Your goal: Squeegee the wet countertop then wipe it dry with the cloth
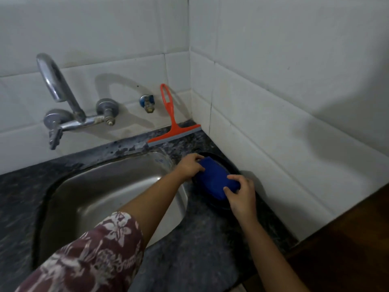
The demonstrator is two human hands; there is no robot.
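Observation:
A folded blue cloth (214, 180) lies in a black dish (233, 165) on the dark speckled countertop (206, 239), right of the sink. My left hand (189, 165) grips the cloth's far end and my right hand (242, 194) grips its near end. An orange squeegee (171, 127) with a grey blade leans against the tiled wall in the back corner, blade resting on the countertop, apart from both hands.
A steel sink (109, 199) fills the left middle. A chrome wall tap (63, 102) hangs over it, and a small valve (147, 103) sticks out beside the squeegee. White tiled walls (273, 102) close the back and right. A brown wooden surface (347, 249) sits at lower right.

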